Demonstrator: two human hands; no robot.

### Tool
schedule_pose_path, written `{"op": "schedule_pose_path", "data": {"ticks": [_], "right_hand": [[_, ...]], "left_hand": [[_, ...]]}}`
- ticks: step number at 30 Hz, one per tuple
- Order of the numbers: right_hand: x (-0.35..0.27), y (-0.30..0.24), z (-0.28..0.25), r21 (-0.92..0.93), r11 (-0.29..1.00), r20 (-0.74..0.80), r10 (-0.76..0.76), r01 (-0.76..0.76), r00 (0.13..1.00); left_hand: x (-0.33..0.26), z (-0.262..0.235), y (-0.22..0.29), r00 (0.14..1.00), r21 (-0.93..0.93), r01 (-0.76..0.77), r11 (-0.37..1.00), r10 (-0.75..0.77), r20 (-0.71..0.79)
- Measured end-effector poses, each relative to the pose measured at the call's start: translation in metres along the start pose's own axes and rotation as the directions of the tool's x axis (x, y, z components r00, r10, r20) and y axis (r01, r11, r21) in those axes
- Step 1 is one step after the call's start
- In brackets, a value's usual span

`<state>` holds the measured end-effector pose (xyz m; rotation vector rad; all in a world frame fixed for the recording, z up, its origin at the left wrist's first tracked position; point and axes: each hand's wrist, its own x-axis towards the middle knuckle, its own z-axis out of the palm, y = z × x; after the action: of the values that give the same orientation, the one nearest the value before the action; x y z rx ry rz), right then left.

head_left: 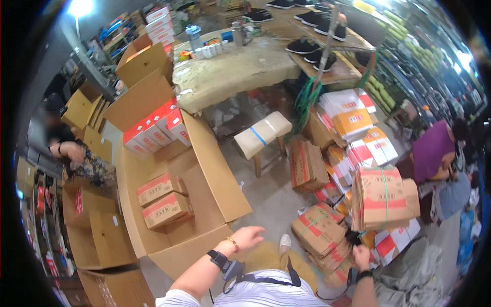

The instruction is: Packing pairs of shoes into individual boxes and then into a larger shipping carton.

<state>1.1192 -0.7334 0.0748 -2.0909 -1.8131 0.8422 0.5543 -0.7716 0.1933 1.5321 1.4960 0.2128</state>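
Observation:
My left hand (248, 238) is held out in the air with its fingers apart and nothing in them, by the near right corner of a large open carton (192, 253). In that carton, two brown boxes with red bands, the nearer box (166, 210) and the farther box (155, 189), lie side by side. Several red and white boxes (146, 138) stand at its far end. My right hand (361, 255) is beside a stack of flattened brown cartons (318, 227) and below a string-tied bundle of cartons (386, 197). Its fingers look bent, but whether they hold anything is unclear.
A padded bench (263, 134) stands ahead, before a worktable (230, 66) with cups and bottles. Black shoes (319, 59) sit on shelves. More cartons (94, 233) line the left. One person (76, 153) is at left, another in purple (433, 151) at right.

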Motion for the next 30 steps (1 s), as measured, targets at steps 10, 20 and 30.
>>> {"op": "schedule_pose_path", "data": {"ticks": [10,20,30], "right_hand": [[0.274,-0.462,0.0,0.229,0.688,0.155,-0.725,0.689,0.671],[0.413,-0.516,0.101,0.099,0.757,0.704,-0.512,0.646,0.492],[0.426,-0.661,0.204,0.322,0.614,0.913,-0.404,0.721,-0.064]], "left_hand": [[0.048,-0.091,-0.06,0.889,-0.275,0.364,0.89,-0.42,-0.182],[0.074,-0.214,-0.123,0.588,-0.59,0.378,0.713,-0.678,-0.441],[0.125,-0.071,-0.153,0.698,-0.54,0.65,0.535,-0.702,0.144]]}}
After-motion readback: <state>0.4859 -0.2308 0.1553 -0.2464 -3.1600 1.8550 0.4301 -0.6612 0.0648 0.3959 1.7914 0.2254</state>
